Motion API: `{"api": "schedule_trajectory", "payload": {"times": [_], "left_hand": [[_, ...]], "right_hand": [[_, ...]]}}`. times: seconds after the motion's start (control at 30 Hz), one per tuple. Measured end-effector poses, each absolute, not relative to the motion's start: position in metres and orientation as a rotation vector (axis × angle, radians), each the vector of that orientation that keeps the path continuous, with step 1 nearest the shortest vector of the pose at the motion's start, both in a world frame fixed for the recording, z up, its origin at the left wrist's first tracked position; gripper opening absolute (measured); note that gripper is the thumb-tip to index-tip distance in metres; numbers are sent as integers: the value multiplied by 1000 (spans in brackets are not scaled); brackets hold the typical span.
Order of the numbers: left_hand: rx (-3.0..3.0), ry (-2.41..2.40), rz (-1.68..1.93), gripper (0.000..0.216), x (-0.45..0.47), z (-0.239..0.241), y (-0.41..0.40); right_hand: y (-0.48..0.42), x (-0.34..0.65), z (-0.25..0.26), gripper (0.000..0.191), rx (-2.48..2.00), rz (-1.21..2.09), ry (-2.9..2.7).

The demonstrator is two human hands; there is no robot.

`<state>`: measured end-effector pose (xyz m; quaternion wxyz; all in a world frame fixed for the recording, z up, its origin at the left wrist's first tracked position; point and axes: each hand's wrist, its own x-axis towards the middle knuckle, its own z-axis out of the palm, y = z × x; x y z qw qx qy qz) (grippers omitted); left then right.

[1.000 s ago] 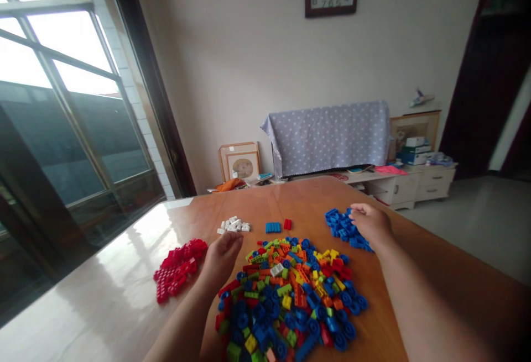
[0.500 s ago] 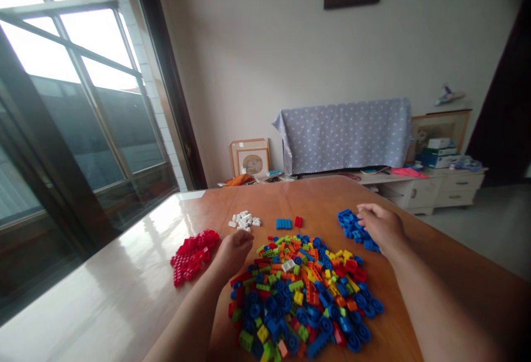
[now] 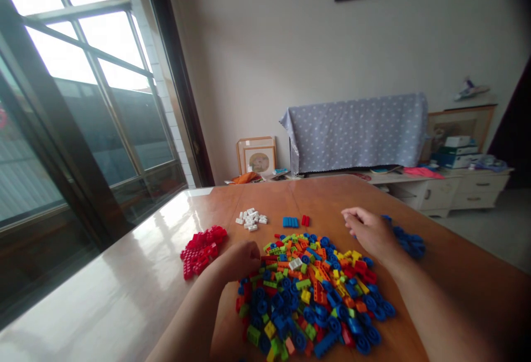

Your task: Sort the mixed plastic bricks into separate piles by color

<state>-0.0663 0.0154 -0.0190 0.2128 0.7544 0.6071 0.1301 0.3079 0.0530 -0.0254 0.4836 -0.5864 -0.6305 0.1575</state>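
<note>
My left hand point(image 3: 243, 260) is closed at the left edge of a big mixed pile of toy building bricks point(image 3: 309, 298). Its fingertips meet a red brick point(image 3: 269, 258) in that pile. Over the table, beyond the pile's right side, my right hand point(image 3: 369, 229) hovers with loosely bent fingers, a little apart, and no brick plainly visible in them. Partly behind that hand and wrist lies a heap of blue bricks point(image 3: 410, 242). Left of my left hand is a heap of red bricks point(image 3: 203, 250). White bricks point(image 3: 251, 218) form a small group farther back.
A short row of blue bricks point(image 3: 290, 222) and a red pair point(image 3: 306, 220) sit behind the pile on the wooden table point(image 3: 323, 193). A low cabinet point(image 3: 440, 193) and a cloth-covered object point(image 3: 357, 132) stand beyond. Glass doors point(image 3: 120, 108) are at left.
My right hand has moved left, away from the blue heap, uncovering part of it. My left hand has come down and toward me to the mixed pile's edge. The view has shifted slightly.
</note>
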Motion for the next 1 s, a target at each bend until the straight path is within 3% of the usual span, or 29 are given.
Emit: {"api": "schedule_trajectory", "payload": {"times": [0.23,0.77,1.0], "left_hand": [[2048,1688,341,10,-63,-19,12],[2094,1628,200,13,-66,-11,10],[1938,1513,640,14,-62,-3,11]], "right_hand": [[44,294,-20,37,-1414,372,-1610],[32,273,-16,33,-1316,357,-1744],[16,253,-7,31,-1253,416,-1799]]}}
